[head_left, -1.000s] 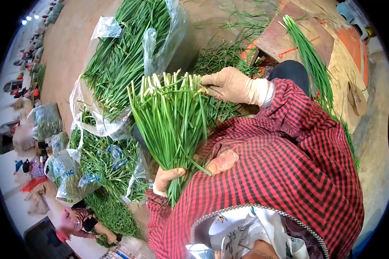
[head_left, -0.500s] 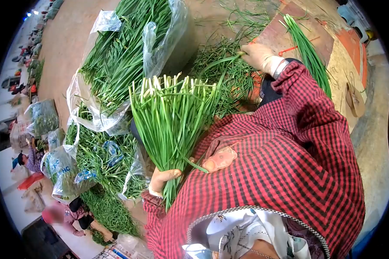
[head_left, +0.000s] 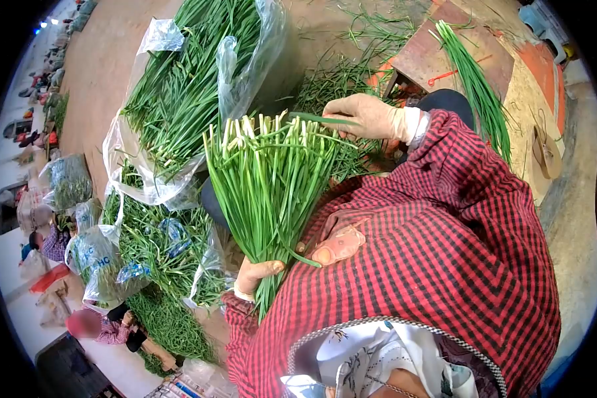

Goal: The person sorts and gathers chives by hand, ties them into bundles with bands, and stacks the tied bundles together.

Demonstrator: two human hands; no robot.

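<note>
My left hand (head_left: 257, 274) is closed around the narrow lower end of a bunch of garlic chives (head_left: 265, 192). The bunch fans out upward, its pale cut stem ends at the top. At its upper right edge, my right hand (head_left: 373, 118) pinches a loose chive leaf (head_left: 315, 118), which lies across the stem ends. Beyond the bunch, an open plastic bag (head_left: 227, 66) holds many more chives (head_left: 186, 86). A heap of loose chive leaves (head_left: 335, 83) lies on the floor behind my right hand.
At the right, a small bundle of chives (head_left: 474, 86) rests across a low board (head_left: 454, 50) with a red item (head_left: 434, 81) on it. A sandal (head_left: 546, 154) lies farther right. Bagged greens (head_left: 96, 259) and a co-worker (head_left: 106, 328) are at the left.
My right hand has come left and toward me, from above the leaf heap to the bunch's stem ends, with the leaf still in its fingers. The bunch has shifted slightly right.
</note>
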